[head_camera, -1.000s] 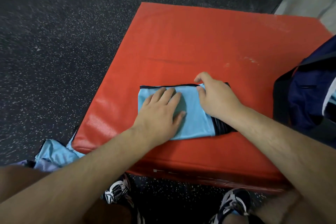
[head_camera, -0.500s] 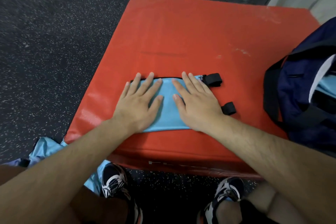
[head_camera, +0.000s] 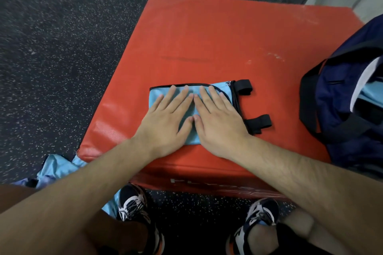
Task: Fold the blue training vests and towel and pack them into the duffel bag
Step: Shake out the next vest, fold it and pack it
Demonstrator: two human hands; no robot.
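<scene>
Speckled rubber flooring [head_camera: 196, 203] lay under your shoes [head_camera: 134, 205]. A loose blue cloth [head_camera: 56, 167] sat crumpled on it by your left foot, touching the near left corner of the red padded box [head_camera: 207, 47]; I judged that to be more to fold.

On the box, close to its near edge, the folded vest [head_camera: 157, 97] lay as a flat rectangle beneath both your palms. Your left hand [head_camera: 165, 118] and right hand [head_camera: 219, 118] were side by side, index fingers and thumbs touching and fingers straight. Each grip was released, pressing down and pinching nothing.

The step looked like setting the crease. To do it well, you needed to sweep the palms outward from the middle so trapped air left at the edges. Pushing toward the centre would likely have bunched such thin fabric.

Two black strap loops [head_camera: 244, 88] stuck out past the vest's right edge. I would have tucked them under before lifting, since they could snag on the bag's mouth. For the lift, one hand beneath and one on top would have stopped the layers sliding apart.

Farther right, the duffel bag [head_camera: 342, 99] stood open on the box, well apart from the vest, with pale blue fabric [head_camera: 371, 93] showing inside.
</scene>
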